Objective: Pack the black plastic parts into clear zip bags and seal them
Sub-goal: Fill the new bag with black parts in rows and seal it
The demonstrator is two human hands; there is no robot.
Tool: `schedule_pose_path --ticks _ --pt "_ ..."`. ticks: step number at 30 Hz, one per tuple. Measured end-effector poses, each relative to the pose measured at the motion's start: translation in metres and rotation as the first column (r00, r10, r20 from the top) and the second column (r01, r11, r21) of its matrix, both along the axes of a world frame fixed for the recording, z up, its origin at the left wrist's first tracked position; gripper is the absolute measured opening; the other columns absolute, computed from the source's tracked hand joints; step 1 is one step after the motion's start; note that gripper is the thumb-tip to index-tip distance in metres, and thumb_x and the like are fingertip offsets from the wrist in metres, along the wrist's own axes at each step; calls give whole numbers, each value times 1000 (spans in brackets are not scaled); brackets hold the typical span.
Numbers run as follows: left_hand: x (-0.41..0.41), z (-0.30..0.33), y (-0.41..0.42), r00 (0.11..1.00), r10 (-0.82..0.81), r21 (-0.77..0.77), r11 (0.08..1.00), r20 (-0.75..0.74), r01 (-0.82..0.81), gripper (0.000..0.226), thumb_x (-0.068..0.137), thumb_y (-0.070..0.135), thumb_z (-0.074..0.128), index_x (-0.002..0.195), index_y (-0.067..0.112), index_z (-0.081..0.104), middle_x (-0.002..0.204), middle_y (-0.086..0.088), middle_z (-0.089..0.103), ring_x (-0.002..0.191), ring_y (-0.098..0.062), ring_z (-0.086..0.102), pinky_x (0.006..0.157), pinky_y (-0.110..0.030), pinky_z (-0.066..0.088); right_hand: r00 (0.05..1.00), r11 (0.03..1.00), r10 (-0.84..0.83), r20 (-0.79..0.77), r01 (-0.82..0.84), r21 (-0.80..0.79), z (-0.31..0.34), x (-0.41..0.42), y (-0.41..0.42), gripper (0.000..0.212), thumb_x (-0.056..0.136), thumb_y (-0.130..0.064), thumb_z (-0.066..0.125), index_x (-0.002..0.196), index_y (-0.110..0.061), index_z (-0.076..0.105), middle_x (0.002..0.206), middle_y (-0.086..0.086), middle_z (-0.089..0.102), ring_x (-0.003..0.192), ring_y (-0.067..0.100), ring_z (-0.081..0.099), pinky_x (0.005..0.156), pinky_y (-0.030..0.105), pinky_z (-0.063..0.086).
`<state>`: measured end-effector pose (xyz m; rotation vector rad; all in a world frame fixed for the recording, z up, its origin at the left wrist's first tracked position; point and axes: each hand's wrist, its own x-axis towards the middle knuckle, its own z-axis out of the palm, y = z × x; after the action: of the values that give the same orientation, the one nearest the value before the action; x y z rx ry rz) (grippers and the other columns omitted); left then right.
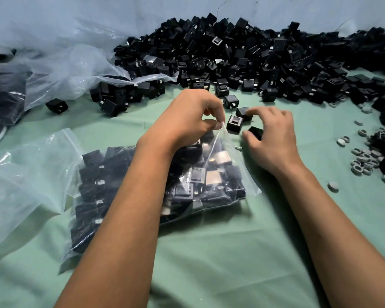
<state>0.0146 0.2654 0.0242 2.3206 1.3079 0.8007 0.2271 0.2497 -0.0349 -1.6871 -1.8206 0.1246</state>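
left hand [187, 116] pinches zip bag [222, 174] corner mid-frame; right hand [273, 134] grips black part [256, 132] beside it

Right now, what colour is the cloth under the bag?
Pale green. The soft cloth table cover shows best in the head view.

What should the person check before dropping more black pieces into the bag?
1. Bag mouth held up: ok, the left hand pinches the top edge of the zip bag.
2. Pieces gripped: ok, the right hand curls round loose black parts.
3. Room left in the bag: cannot tell, it already looks quite full.
4. Zip seal: not ok yet, the mouth is open.
5. More parts nearby: ok, the big pile lies behind.
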Motion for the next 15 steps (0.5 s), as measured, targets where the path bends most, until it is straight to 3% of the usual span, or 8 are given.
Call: schedule_pose_path --ticks 2,6,10,13,15 --pt "0 0 0 1000 0 -13 1000 1 0 10 84 12 82 88 21 79 90 16 61 97 -13 62 86 -41 57 1000 995 20 7 -19 -99 -1 -1 1 39 92 -22 72 130 -25 65 134 2 57 130 26 39 105 26 29" --pt "-2 1 0 1000 5 -7 1000 14 -5 10 84 11 82 88 20 79 89 16 61 95 -13 62 85 -42 57 990 979 -130 -52 120 -166 2 0 -1 51 85 -36 80 130 -23 62 125 9 50 129 29 40 105 32 35" --pt "-2 1 0 998 58 11 998 35 -59 12 84 14 82 86 25 79 88 16 62 92 -10 63 84 -41 56 975 952 -209 71 220 -214 6 7 -2 38 82 -50 80 105 -21 71 105 6 65 112 30 56 92 39 48" --pt "0 0 2 993 115 33 993 33 -116 14 85 15 82 86 29 78 89 16 65 90 -7 64 83 -40 56 970 979 -140 -201 104 -176 8 2 -4 27 79 -46 83 91 -23 74 86 -1 73 84 21 69 77 33 56" --pt "0 1 2 992 122 31 992 26 -123 15 86 15 81 86 29 77 90 16 65 90 -7 64 86 -39 55 860 985 -51 -508 -41 -169 9 -4 -4 18 82 -36 82 91 -22 75 81 3 74 77 27 73 70 37 59"
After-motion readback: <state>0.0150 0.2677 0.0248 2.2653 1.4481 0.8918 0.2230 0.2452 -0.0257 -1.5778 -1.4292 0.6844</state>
